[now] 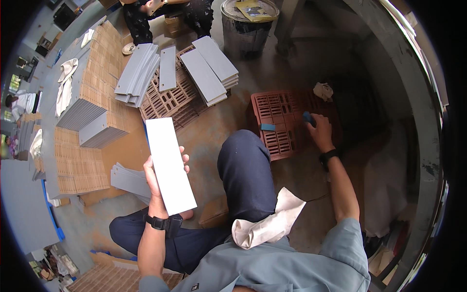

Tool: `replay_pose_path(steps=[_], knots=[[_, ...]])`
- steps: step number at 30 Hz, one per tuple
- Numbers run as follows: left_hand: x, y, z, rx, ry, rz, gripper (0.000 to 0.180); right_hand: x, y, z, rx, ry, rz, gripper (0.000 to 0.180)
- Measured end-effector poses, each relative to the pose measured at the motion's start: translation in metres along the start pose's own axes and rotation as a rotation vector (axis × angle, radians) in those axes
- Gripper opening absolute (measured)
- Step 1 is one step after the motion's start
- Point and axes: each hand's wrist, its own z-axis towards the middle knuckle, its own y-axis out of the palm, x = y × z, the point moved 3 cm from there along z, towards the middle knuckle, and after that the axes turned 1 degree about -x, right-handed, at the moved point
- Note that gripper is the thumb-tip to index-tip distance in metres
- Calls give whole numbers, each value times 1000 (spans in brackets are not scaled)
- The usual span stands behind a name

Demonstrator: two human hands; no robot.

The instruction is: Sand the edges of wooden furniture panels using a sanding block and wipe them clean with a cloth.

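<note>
Long white rectangular flat panel (170,164): held up in front of the person, above the lap, tilted so its upper end leans away. Left hand (156,176) is clamped on its lower half, fingers (185,156) wrapped over the right long edge, palm behind. The panel looks thin, stiff and light (judged from how one hand carries it without sag); the face looks smooth, so likely slippery. Best hold, in my judgement, is across the two long edges near the middle, not by a corner.

Right of the panel, past the raised knee in dark blue trousers (245,168): right hand (318,127) reaches out to a red slotted plastic crate (279,114) on the floor, fingers closed around a small blue block (308,118). A second small blue piece (268,127) lies on the crate, apart from that hand.

Below and right of the panel: crumpled pale cloth (270,224) draped on the thigh.

Above the panel: loose stacks of grey flat panels (209,68) on another red slotted crate (168,100); more grey panels (138,73) fanned to their left.

Left of the panel: tall piles of grey panels (95,131) interleaved with brown cardboard sheets (97,73); a small pile (129,180) just beside the left hand.

Far above: dark drum (245,24); another person sitting near it (only partly visible).
</note>
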Motion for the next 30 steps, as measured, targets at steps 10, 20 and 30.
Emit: replay_pose_path(steps=[10, 20, 30], knots=[[-14, -36, 16, 93, -196, -104, 72, -83, -159, 273, 294, -232, 968, 41], [-17, -51, 31, 111, -299, -24, 79, -84, -103, 475, 279, -235, 740, 41], [-21, -54, 50, 162, -312, 34, 83, -78, -61, 539, 214, -141, 490, 46]])
